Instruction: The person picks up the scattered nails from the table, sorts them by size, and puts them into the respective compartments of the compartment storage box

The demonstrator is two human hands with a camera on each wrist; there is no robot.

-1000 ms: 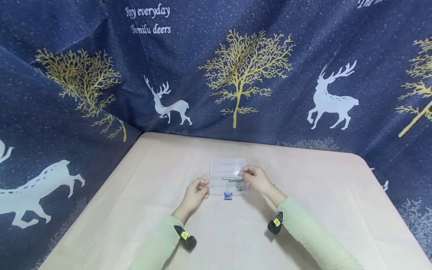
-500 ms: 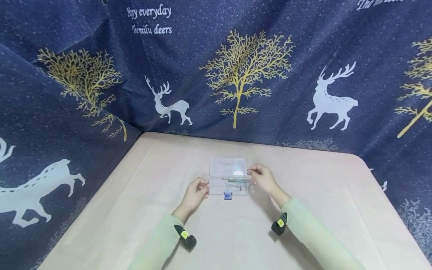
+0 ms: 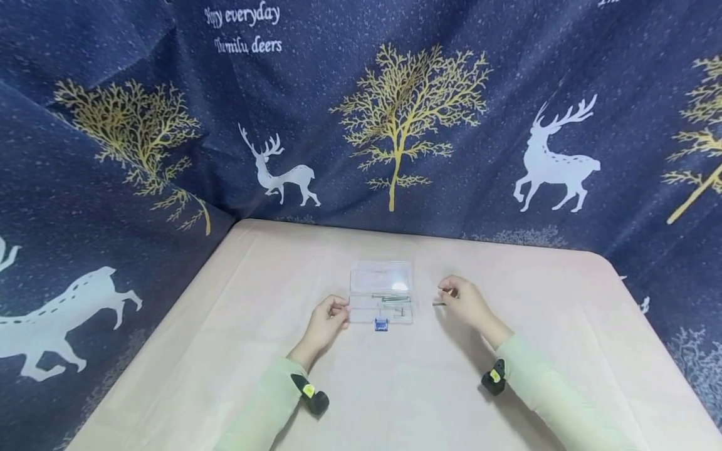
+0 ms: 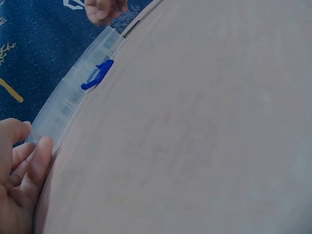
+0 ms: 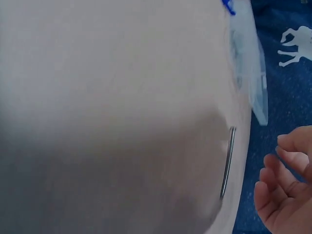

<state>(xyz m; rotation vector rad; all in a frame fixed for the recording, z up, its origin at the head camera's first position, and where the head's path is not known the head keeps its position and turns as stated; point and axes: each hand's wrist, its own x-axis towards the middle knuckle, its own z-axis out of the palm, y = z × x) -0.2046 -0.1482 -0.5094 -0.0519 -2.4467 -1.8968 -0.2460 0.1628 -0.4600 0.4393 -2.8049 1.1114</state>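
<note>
A clear plastic box (image 3: 361, 317) with a blue latch (image 3: 381, 325) stands on the table, its lid (image 3: 375, 275) raised at the back. Several slim metal pieces, nail-like, lie in its compartments. My left hand (image 3: 327, 321) holds the box's left end between thumb and fingers; the left wrist view shows the fingertips at that end. To the right of the box, my right hand (image 3: 464, 303) hovers with loosely bent fingers, nothing visible in them. Close by it on the table lies a slim dark metal rod (image 5: 227, 163), its far end showing beside the fingers in the head view.
The table (image 3: 395, 388) has a pale pink cover. Behind it and at the left hangs a dark blue cloth (image 3: 462, 207) printed with deer and trees. Each wrist wears a small black camera.
My right hand has moved off the box to the right, uncovering the metal pieces in it and the rod on the table. The left hand and the box stay in place.
</note>
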